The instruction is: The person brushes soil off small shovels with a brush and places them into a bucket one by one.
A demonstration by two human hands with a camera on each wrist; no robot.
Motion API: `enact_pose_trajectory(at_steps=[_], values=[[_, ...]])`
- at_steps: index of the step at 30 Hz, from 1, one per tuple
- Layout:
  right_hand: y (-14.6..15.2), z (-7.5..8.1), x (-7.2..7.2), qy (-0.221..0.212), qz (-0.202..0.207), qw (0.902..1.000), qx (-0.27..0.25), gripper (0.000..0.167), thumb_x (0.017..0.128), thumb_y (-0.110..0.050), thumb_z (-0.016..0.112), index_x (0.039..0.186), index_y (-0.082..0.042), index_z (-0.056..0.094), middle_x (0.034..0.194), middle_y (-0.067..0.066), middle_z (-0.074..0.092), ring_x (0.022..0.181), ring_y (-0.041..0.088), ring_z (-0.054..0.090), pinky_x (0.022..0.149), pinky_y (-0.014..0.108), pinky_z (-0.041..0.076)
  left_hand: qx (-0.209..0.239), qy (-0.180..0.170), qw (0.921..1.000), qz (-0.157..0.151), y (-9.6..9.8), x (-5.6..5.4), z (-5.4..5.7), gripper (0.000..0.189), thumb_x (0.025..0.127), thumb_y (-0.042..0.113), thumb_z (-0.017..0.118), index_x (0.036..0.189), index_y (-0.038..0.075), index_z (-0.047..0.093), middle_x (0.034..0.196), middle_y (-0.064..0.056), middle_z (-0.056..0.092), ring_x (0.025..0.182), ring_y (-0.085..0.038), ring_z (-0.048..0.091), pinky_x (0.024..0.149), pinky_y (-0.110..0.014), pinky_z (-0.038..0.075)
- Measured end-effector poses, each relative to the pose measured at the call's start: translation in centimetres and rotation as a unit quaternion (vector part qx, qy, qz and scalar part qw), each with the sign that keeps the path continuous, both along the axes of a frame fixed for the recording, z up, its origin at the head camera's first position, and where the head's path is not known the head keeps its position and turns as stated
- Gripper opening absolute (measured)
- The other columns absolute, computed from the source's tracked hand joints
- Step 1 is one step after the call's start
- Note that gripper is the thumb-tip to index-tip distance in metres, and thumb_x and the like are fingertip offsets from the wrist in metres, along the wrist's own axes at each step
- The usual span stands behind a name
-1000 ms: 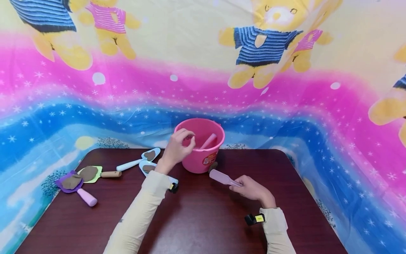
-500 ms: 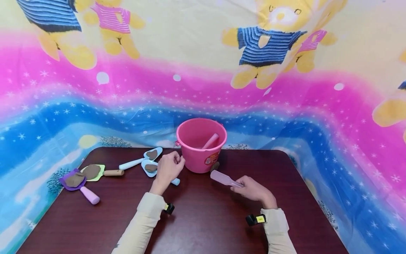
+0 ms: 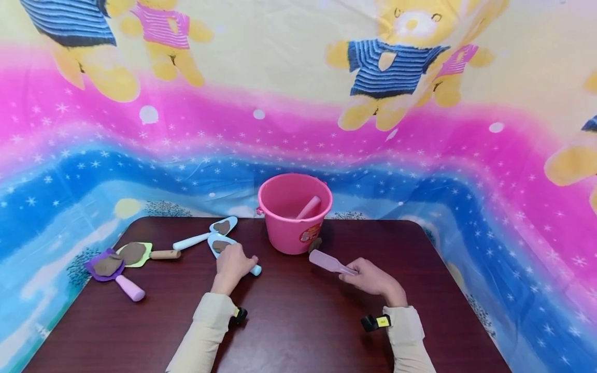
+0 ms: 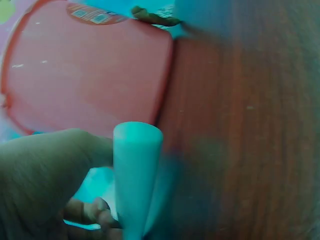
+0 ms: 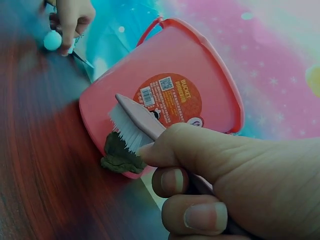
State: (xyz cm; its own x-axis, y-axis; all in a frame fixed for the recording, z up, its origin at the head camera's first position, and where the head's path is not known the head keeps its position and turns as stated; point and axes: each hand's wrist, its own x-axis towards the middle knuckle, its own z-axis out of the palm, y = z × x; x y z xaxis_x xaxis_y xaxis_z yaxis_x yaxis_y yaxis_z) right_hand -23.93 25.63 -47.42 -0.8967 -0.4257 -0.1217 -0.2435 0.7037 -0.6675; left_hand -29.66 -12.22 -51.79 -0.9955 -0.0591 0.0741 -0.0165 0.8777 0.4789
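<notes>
My left hand grips the handle of a light blue toy shovel, thumb on one side and fingers on the other. That shovel's scoop lies on the table with a brown clay-like lump on it. In my right hand is a mauve brush, its white bristles facing a dark clay-like lump. The lump sits against the foot of a pink bucket. Inside the bucket leans a pink handle, its lower end hidden.
A second light blue shovel lies behind the gripped one. Farther left are a green shovel with a wooden handle and a purple shovel with a pink handle, both bearing brown lumps. A printed cloth hangs behind the dark table.
My left hand has come away from the bucket's rim, moved left and down, and taken hold of the light blue shovel's handle. My right hand and the brush have stayed in place.
</notes>
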Motion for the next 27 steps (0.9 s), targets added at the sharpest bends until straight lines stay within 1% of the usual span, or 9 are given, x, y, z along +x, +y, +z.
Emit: enact_pose_trajectory(at_steps=[2,4,7,9,13,18,21,24,27], values=[[0.0,0.0,0.0,0.002,0.000,1.0000,-0.001,0.039,0.098,-0.028,0.066,0.074,0.001,0.070,0.054,-0.006,0.046,0.047,0.008,0.040,0.046,0.023,0.035,0.016,-0.014,0.9998,0.006,-0.6,0.4,0.2,0.036,0.083,0.035,0.079,0.072,0.004,0.063,0.065,-0.009,0.059,0.064,-0.026,0.060,0.060,-0.045,0.052],[0.0,0.0,0.0,0.003,-0.001,1.0000,-0.003,0.039,0.098,-0.029,0.067,0.073,0.002,0.069,0.053,-0.006,0.046,0.047,0.007,0.039,0.046,0.022,0.034,0.037,-0.035,0.9987,0.010,-1.2,0.9,0.4,0.034,0.083,0.032,0.080,0.073,0.004,0.064,0.067,-0.009,0.061,0.066,-0.026,0.060,0.064,-0.046,0.052],[0.0,0.0,0.0,0.001,-0.003,1.0000,-0.004,0.040,0.097,-0.029,0.067,0.073,0.001,0.070,0.053,-0.007,0.045,0.047,0.007,0.039,0.046,0.022,0.034,0.054,-0.066,0.9963,0.012,-2.2,1.6,0.7,0.034,0.082,0.030,0.081,0.076,0.002,0.063,0.070,-0.011,0.061,0.070,-0.028,0.061,0.068,-0.048,0.053],[0.1,0.1,0.0,0.001,-0.003,1.0000,-0.004,0.039,0.097,-0.029,0.068,0.073,0.001,0.070,0.053,-0.007,0.045,0.047,0.006,0.039,0.046,0.022,0.034,0.056,-0.091,0.9942,0.010,-2.9,1.9,1.0,0.036,0.083,0.030,0.081,0.081,-0.001,0.063,0.075,-0.013,0.062,0.073,-0.029,0.062,0.071,-0.048,0.053],[0.1,0.2,0.1,0.003,-0.004,1.0000,-0.006,0.038,0.097,-0.028,0.067,0.073,0.001,0.070,0.053,-0.007,0.045,0.047,0.006,0.039,0.046,0.022,0.034,0.046,-0.124,0.9912,-0.002,-4.1,2.3,1.6,0.037,0.085,0.024,0.079,0.093,-0.007,0.061,0.084,-0.017,0.062,0.077,-0.031,0.060,0.073,-0.048,0.052],[0.2,0.1,0.2,-0.001,-0.007,0.9999,-0.007,0.038,0.097,-0.027,0.068,0.073,0.003,0.069,0.053,-0.007,0.046,0.047,0.006,0.039,0.046,0.022,0.034,0.029,-0.161,0.9861,-0.029,-5.6,2.7,2.3,0.025,0.087,0.010,0.069,0.099,-0.009,0.060,0.088,-0.018,0.061,0.078,-0.030,0.057,0.072,-0.045,0.050],[0.2,0.1,0.3,-0.001,-0.007,1.0000,-0.006,0.038,0.097,-0.027,0.068,0.074,0.003,0.069,0.053,-0.007,0.046,0.047,0.006,0.039,0.046,0.022,0.034,0.013,-0.178,0.9827,-0.050,-6.5,3.2,2.9,0.015,0.087,0.005,0.064,0.095,-0.007,0.059,0.085,-0.015,0.058,0.077,-0.029,0.053,0.072,-0.042,0.046],[0.2,0.1,0.3,0.003,-0.006,0.9999,-0.008,0.039,0.097,-0.027,0.068,0.074,0.004,0.069,0.053,-0.007,0.045,0.047,0.006,0.038,0.046,0.022,0.033,0.001,-0.192,0.9786,-0.074,-7.3,3.6,3.6,0.006,0.085,0.002,0.061,0.085,-0.002,0.057,0.079,-0.012,0.055,0.073,-0.026,0.051,0.069,-0.039,0.043],[0.2,0.2,0.2,0.006,-0.005,0.9999,-0.010,0.040,0.097,-0.028,0.068,0.073,0.005,0.068,0.053,-0.006,0.044,0.047,0.007,0.037,0.046,0.022,0.033,0.000,-0.202,0.9740,-0.102,-7.9,4.0,4.1,0.007,0.084,0.001,0.062,0.081,0.002,0.056,0.076,-0.008,0.053,0.070,-0.022,0.049,0.066,-0.035,0.042]])
